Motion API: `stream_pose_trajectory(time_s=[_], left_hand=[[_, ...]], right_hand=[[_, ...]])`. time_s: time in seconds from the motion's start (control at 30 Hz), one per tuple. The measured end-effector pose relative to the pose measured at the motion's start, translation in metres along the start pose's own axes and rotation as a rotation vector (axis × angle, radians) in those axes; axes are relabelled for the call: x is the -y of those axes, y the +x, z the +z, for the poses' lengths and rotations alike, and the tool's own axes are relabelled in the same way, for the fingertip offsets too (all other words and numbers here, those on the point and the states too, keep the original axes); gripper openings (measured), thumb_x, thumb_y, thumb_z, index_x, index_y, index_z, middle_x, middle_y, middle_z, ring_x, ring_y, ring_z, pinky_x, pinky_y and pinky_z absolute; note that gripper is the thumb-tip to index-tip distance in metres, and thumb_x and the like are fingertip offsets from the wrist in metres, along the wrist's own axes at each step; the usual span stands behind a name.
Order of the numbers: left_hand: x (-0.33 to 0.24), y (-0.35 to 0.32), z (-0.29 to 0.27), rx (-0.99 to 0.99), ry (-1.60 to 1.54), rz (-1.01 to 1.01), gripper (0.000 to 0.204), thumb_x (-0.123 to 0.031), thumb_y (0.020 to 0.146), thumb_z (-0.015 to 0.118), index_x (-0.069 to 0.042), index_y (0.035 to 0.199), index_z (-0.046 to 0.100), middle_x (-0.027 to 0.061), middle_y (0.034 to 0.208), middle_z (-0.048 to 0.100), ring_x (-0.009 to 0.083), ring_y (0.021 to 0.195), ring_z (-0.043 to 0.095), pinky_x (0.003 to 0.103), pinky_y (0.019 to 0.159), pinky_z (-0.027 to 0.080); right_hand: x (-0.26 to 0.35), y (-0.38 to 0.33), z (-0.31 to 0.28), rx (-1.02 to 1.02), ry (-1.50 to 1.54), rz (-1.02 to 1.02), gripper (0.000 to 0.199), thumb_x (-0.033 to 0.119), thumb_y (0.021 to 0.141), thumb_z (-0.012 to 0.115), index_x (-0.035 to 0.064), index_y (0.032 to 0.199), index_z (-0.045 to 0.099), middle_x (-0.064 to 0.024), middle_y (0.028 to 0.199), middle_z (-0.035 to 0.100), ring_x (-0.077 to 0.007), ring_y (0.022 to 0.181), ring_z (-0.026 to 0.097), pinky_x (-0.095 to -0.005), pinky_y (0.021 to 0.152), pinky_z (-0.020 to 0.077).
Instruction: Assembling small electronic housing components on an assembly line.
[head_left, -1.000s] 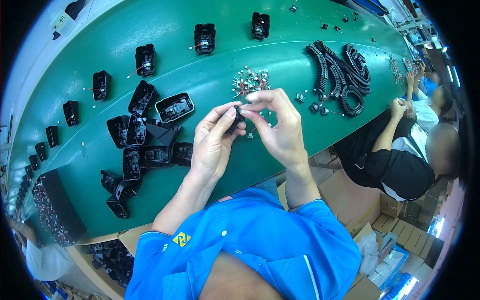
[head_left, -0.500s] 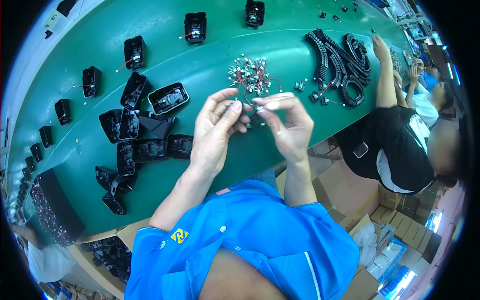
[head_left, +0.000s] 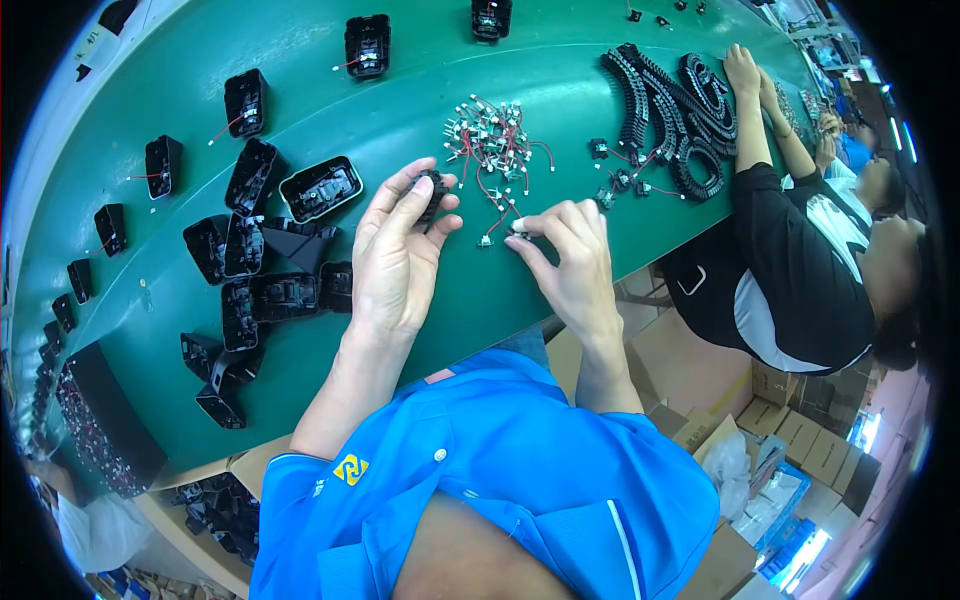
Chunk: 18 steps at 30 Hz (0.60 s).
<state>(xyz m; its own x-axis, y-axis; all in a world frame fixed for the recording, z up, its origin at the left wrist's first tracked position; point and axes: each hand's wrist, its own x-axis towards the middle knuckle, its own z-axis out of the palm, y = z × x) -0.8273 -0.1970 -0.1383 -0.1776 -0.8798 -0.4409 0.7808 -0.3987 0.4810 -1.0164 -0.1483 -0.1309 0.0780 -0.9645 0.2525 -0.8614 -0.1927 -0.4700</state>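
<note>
My left hand [head_left: 392,255] is raised over the green table [head_left: 420,110]. Its thumb and fingers close round a short black ribbed piece [head_left: 432,200], much like the long strips farther right. Low at the table, my right hand [head_left: 572,258] pinches a small black part [head_left: 517,234] with its thumb and fingertips, which partly cover it. A small white connector [head_left: 486,240] on a red wire lies just left of those fingertips. Beyond both hands spreads a loose pile of red wires with white connectors [head_left: 490,135].
Black segmented strips [head_left: 635,105] lie coiled at the right, with small wired parts [head_left: 622,182] beside them. Black open housings [head_left: 322,190] cluster at the left; others line the far side. A dark speckled box [head_left: 105,420] stands at the left edge. A co-worker [head_left: 790,260] sits at right.
My hands have come apart. The left went leftward with the ribbed piece, now in plain sight; the right has lowered toward the table. The whole view has shifted slightly.
</note>
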Motion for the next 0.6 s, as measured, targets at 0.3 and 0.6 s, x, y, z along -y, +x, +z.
stream_pose_trajectory(time_s=[0.3,0.6], left_hand=[[-0.001,-0.003,0.002,0.076,0.043,-0.005,0.031,-0.008,0.099,0.058,0.003,0.128,0.059,0.0132,0.107,0.064,0.0158,0.091,0.064,0.025,0.078,0.055],[-0.001,-0.005,-0.002,0.198,0.023,-0.076,0.031,-0.008,0.099,0.058,0.003,0.127,0.059,0.0130,0.103,0.066,0.0147,0.090,0.064,0.024,0.078,0.055]], right_hand=[[0.012,0.016,0.002,-0.107,0.601,0.212,0.014,0.001,0.084,0.073,0.0042,0.095,0.067,-0.0058,0.093,0.061,-0.0153,0.084,0.052,-0.0256,0.081,0.0416],[0.028,0.045,0.032,-0.208,0.764,0.074,0.011,0.007,0.084,0.075,0.0041,0.093,0.069,-0.0033,0.089,0.062,-0.0176,0.089,0.052,-0.0281,0.083,0.0434]])
